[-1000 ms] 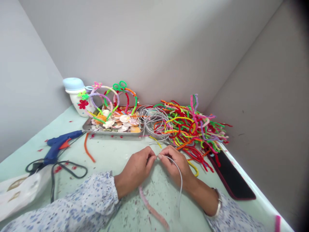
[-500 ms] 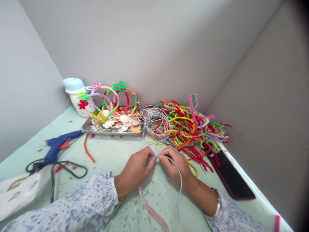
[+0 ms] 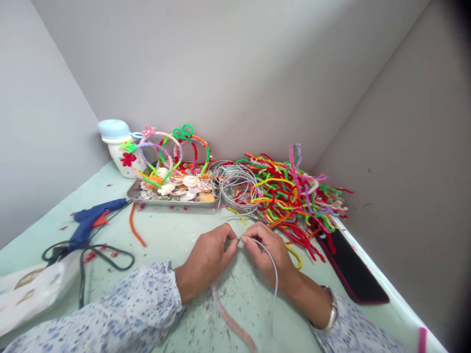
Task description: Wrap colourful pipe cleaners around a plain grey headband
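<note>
My left hand (image 3: 208, 258) and my right hand (image 3: 267, 250) meet fingertip to fingertip over the pale green table (image 3: 172, 235). Both pinch the end of a thin white wire headband (image 3: 274, 279) that curves down past my right wrist. A pink pipe cleaner (image 3: 230, 317) trails from under my left hand toward the near edge. A silver bracelet circles my right wrist.
A heap of coloured pipe cleaners (image 3: 294, 191) and a bundle of white wire bands (image 3: 235, 184) lie behind my hands. A metal tray (image 3: 172, 202) holds shells and decorated headbands, beside a white jar (image 3: 119, 147). A blue glue gun (image 3: 91, 220) lies left, a dark phone (image 3: 349, 267) right.
</note>
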Demonstrator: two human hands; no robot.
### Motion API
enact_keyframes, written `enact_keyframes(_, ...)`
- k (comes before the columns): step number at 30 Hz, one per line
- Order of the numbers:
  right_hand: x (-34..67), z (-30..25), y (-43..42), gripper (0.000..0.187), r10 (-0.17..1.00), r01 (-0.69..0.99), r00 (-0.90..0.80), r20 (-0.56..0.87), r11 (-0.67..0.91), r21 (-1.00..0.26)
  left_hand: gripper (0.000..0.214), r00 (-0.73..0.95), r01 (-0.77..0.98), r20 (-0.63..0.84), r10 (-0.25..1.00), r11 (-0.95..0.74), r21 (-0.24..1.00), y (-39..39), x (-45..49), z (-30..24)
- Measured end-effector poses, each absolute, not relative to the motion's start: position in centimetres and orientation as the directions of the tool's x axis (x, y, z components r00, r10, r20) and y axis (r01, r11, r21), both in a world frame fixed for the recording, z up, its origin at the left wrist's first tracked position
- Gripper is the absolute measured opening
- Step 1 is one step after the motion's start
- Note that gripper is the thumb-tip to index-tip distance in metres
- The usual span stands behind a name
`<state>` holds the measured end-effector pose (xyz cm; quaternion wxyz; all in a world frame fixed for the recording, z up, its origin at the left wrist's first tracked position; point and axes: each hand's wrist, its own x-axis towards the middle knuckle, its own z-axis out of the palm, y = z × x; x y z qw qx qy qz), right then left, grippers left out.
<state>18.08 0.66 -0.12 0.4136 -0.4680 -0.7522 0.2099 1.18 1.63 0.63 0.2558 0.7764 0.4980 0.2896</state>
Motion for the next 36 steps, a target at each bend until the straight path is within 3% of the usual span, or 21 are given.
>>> enact_keyframes(14,18.0,-0.2,0.6,0.011,0.87,0.532,-0.232,0.434,0.488,-0.692,0.01,0.339,0.658,0.184,0.923,-0.372,0.655,1.5,1.1,0.8)
enact_keyframes(21,18.0,-0.1,0.6,0.011,0.876,0.527,-0.19,0.443,0.471,-0.707,0.012,0.293,0.577,0.194,0.936,-0.336,0.744,1.6,1.2,0.4)
enact_keyframes(25,18.1,-0.2,0.7,0.01,0.879,0.528,-0.162,0.449,0.461,-0.713,0.019,0.291,0.423,0.129,0.948,-0.249,0.871,1.8,1.2,0.0)
enact_keyframes(28,18.1,-0.3,0.8,0.01,0.875,0.525,-0.16,0.457,0.468,-0.711,0.02,0.334,0.2,-0.02,0.942,-0.051,0.978,2.2,1.3,0.0)
enact_keyframes(31,18.1,-0.3,0.8,0.01,0.866,0.521,-0.163,0.472,0.482,-0.704,0.022,0.371,0.027,-0.126,0.92,0.125,0.992,2.6,1.4,0.2)
enact_keyframes(36,18.2,-0.3,0.8,0.009,0.857,0.534,-0.182,0.483,0.498,-0.683,0.016,0.37,-0.013,-0.138,0.919,0.154,0.988,3.0,1.4,0.3)
